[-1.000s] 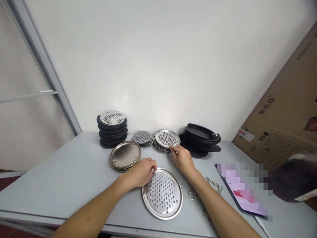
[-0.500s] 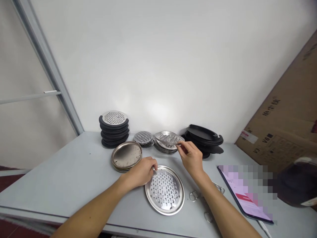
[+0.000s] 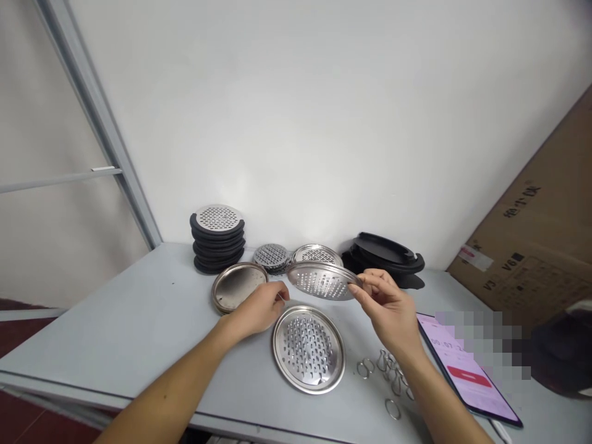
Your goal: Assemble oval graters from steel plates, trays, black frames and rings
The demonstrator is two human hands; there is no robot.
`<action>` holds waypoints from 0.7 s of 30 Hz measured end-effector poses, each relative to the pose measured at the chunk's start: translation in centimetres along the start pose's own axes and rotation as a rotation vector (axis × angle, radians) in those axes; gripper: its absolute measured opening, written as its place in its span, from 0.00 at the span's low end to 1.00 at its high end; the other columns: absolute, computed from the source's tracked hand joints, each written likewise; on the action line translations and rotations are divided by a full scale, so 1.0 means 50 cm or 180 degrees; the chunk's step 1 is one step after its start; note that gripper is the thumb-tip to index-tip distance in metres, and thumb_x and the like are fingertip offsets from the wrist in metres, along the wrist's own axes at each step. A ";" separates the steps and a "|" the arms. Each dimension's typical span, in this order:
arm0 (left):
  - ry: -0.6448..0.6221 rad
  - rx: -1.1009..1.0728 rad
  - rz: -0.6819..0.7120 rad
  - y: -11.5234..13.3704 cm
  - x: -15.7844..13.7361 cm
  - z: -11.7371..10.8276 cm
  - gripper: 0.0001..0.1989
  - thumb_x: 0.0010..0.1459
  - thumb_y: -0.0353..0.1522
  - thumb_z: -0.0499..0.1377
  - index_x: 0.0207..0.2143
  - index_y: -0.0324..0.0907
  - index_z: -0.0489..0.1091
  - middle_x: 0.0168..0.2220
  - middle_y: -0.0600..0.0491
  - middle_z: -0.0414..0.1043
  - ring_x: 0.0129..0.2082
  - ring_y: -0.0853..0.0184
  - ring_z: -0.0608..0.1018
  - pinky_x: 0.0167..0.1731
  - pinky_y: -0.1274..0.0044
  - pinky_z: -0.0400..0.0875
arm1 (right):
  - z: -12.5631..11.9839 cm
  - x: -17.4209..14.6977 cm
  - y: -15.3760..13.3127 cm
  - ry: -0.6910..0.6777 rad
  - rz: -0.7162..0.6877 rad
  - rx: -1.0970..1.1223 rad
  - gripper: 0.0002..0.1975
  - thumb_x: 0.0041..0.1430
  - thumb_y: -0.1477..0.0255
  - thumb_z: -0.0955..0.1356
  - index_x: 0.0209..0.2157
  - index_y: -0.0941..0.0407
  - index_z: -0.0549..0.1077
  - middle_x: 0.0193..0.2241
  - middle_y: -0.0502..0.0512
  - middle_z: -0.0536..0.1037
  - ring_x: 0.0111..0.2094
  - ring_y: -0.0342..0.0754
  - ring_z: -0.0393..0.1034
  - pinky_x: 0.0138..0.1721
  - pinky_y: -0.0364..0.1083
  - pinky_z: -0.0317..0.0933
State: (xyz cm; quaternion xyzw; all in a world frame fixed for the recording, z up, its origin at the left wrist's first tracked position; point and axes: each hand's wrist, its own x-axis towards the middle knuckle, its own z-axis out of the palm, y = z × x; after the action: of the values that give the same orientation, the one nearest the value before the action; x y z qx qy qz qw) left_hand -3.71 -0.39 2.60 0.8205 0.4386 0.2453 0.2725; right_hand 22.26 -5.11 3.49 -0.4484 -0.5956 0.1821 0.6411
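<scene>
A round metal grater disc [image 3: 321, 280] hangs tilted above the table, its rim pinched by my right hand [image 3: 386, 308]. Below it, a second round grater plate [image 3: 309, 349] lies flat, with raised teeth across its middle. My left hand [image 3: 261, 306] hovers at the upper left rim of that plate, fingers curled in; whether anything is between the fingertips is hidden. Just behind my left wrist is a stack of plain round metal lids [image 3: 240, 285]. Partly covered by the held disc, more grater discs [image 3: 317, 253] are piled behind.
A tall stack of black rings [image 3: 218, 243] topped by a slotted disc stands at back left. Small grater discs [image 3: 272, 256] and black trays [image 3: 383, 250] line the wall. Metal ring clips [image 3: 393, 370], a phone [image 3: 467, 370] and a cardboard box [image 3: 518, 259] are at right.
My right hand has lifted the grater disc off the pile and brought it nearer and to the right. My left hand has come up slightly from the plate's rim.
</scene>
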 end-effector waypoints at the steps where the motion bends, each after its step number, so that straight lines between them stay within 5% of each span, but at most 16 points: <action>1: 0.0055 -0.0132 0.0001 0.000 -0.001 -0.006 0.07 0.57 0.28 0.53 0.37 0.41 0.69 0.36 0.51 0.74 0.37 0.64 0.75 0.38 0.74 0.67 | -0.002 0.000 0.001 -0.0132 0.0264 0.0187 0.08 0.53 0.67 0.73 0.34 0.55 0.76 0.30 0.51 0.67 0.28 0.42 0.60 0.23 0.42 0.52; 6: -0.0458 -0.1409 0.0004 0.004 -0.008 -0.042 0.24 0.54 0.23 0.54 0.54 0.44 0.60 0.43 0.50 0.72 0.43 0.64 0.76 0.43 0.72 0.68 | 0.000 0.002 -0.003 -0.0580 0.1601 0.1089 0.15 0.52 0.61 0.73 0.34 0.58 0.73 0.16 0.41 0.55 0.17 0.34 0.41 0.18 0.40 0.35; 13: -0.1237 -0.2133 -0.0357 0.012 -0.029 -0.064 0.52 0.47 0.27 0.68 0.66 0.52 0.39 0.44 0.48 0.71 0.40 0.61 0.76 0.40 0.69 0.70 | 0.006 0.004 0.015 -0.0918 0.2530 0.1336 0.18 0.49 0.61 0.75 0.35 0.61 0.73 0.15 0.38 0.52 0.17 0.34 0.35 0.17 0.40 0.31; 16: -0.1318 -0.2163 -0.0411 0.010 -0.034 -0.056 0.56 0.41 0.28 0.71 0.66 0.51 0.42 0.44 0.48 0.72 0.40 0.62 0.76 0.41 0.69 0.70 | 0.008 0.002 0.037 -0.1133 0.2605 0.0723 0.24 0.48 0.61 0.74 0.44 0.60 0.72 0.14 0.39 0.56 0.15 0.35 0.39 0.16 0.39 0.33; 21: -0.1644 -0.1892 -0.0547 0.000 -0.037 -0.038 0.54 0.40 0.32 0.72 0.66 0.48 0.46 0.37 0.51 0.74 0.35 0.63 0.76 0.35 0.73 0.70 | 0.007 -0.004 0.054 -0.1884 0.2021 -0.0707 0.20 0.57 0.55 0.67 0.34 0.60 0.76 0.15 0.46 0.67 0.14 0.38 0.54 0.17 0.40 0.47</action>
State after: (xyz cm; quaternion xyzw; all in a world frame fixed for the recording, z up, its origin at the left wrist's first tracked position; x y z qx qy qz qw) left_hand -5.83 -1.55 3.68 0.7009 0.3327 0.1235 0.6187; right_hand 22.72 -3.72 1.21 -0.6036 -0.6022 0.4254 0.3033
